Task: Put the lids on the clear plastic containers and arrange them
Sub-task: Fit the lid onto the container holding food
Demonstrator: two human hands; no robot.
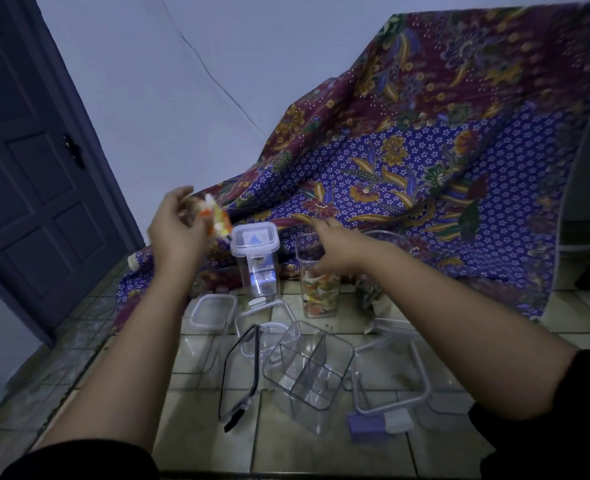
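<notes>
My left hand (177, 230): raised above the floor, fingers curled round a blurred, crinkly packet of orange, yellow and white pieces (215, 218).
My right hand (335, 247): at the open mouth of the tall, square, clear plastic container holding mixed coloured pieces (319, 292). I cannot tell whether my fingers close on its rim.
Tall lidded container (256, 261): clear, square-sided plastic standing upright just left of the filled one. Its lid has a pale rim and rounded corners and is already on.
Divided container (307, 370): clear, hard plastic with inner partitions, tipped on its side nearest me.
Small square lid (212, 310): clear panel in a pale frame, lying flat in front of the lidded container.
Black-edged lid (241, 368): clear, rounded rectangle with a dark seal round it, propped on edge against the divided container.
Large pale-framed lid (392, 375): lying to the right of the divided container, with a lilac clip (369, 424) at its near corner.
Floor (196, 427): glossy, pale square tiles carrying all the containers and lids.
Patterned cloth (425, 150): soft batik in purple, maroon and gold flowers, draped behind the containers and down onto the tiles.
</notes>
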